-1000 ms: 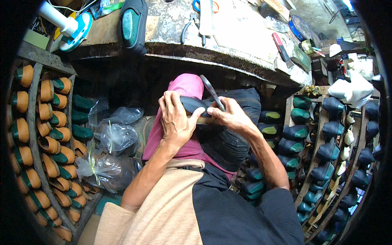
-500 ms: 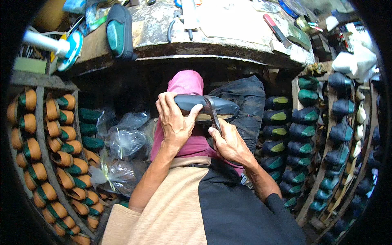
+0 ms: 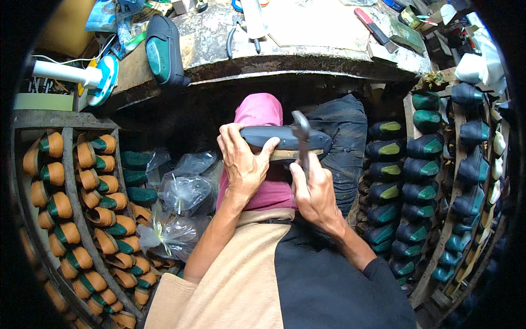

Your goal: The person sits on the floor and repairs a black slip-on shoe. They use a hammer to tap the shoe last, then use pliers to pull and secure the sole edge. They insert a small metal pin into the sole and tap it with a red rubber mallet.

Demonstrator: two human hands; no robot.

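Note:
Across my lap lies a dark shoe (image 3: 274, 137) with a tan strip along its near edge. My left hand (image 3: 241, 167) grips the shoe's left part, fingers over the far side and thumb along the near side. In my right hand (image 3: 316, 194) is a hammer (image 3: 301, 127), its handle pointing away from me and slightly blurred. The hammer head appears over the right half of the shoe; whether it touches cannot be told. Pink cloth (image 3: 259, 109) covers my left knee, beneath the shoe.
A worn workbench (image 3: 219, 68) spans the far side, bearing pliers (image 3: 234, 35), a red-handled knife (image 3: 374, 28) and a dark shoe with green insole (image 3: 163, 52). Racks of orange shoes (image 3: 76, 256) stand left, dark shoes (image 3: 422, 168) right. Clear plastic bags (image 3: 186, 192) lie left of my legs.
The hammer head has come off its place across the shoe's middle and swung right and upright. My left hand keeps its hold on the shoe. The whole view has shifted slightly.

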